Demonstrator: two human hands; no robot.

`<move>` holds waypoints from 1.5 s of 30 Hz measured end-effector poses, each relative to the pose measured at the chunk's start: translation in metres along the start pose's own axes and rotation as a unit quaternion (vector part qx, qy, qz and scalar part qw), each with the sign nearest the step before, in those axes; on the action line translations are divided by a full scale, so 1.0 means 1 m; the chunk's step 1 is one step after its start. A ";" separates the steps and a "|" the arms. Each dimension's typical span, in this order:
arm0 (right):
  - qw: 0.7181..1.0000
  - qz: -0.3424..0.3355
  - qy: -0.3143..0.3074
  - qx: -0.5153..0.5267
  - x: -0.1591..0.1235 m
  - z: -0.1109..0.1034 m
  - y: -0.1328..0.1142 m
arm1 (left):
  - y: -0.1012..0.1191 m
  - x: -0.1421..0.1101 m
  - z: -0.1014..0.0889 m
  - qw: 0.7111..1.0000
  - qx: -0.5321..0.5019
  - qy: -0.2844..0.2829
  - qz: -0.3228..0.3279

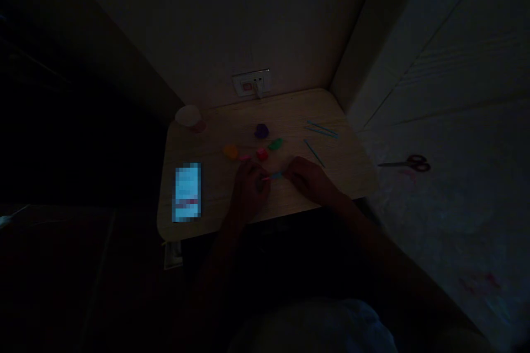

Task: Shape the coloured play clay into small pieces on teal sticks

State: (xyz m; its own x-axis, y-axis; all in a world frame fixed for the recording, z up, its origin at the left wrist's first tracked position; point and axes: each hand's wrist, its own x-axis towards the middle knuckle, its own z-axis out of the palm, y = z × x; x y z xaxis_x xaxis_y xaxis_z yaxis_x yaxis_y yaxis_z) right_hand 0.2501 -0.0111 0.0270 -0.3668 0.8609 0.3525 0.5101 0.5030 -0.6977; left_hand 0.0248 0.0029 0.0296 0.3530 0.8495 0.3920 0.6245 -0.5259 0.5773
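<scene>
In dim light, both my hands meet near the front of a small wooden table [223, 207]. My left hand [252, 187] is closed around one end of a thin blue-green stick [277, 175], which looks pink close to those fingers. The other end is pinched by my right hand [306, 176]. Just beyond the hands lie small coloured lumps: a red one [261, 154], a pink one [245, 158], a green one [275, 144], an orange one [231, 151] and a purple one [261, 131]. What they are made of is too dark to tell.
Several similar thin sticks [314, 153] lie at the table's right. A lit, blurred screen [187, 193] is on the left, with a pale cup-like object [188, 116] behind it. A wall socket [252, 83] is at the back. Scissors [408, 164] rest on a pale surface to the right.
</scene>
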 end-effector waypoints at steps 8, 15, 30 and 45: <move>1.000 0.004 0.016 -0.007 -0.001 0.004 -0.006 | 0.000 0.000 -0.001 1.000 0.009 -0.012 -0.013; 0.999 0.019 -0.016 -0.041 -0.001 0.009 -0.008 | -0.002 -0.001 0.001 1.000 0.008 -0.007 0.000; 0.978 0.119 0.091 -0.146 -0.013 0.028 -0.036 | 0.002 -0.017 -0.005 0.995 0.045 0.047 -0.069; 0.967 0.142 0.085 -0.192 -0.015 0.048 -0.058 | 0.054 -0.057 0.015 0.987 0.123 -0.003 -0.099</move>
State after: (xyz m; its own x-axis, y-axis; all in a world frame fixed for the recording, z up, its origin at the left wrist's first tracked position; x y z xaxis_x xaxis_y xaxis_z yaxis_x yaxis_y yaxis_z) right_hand 0.1890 -0.0568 0.0321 -0.0530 0.9520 0.3016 0.8345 0.2081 -0.5102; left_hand 0.0489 -0.0737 0.0281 0.2113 0.9350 0.2849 0.8317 -0.3251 0.4500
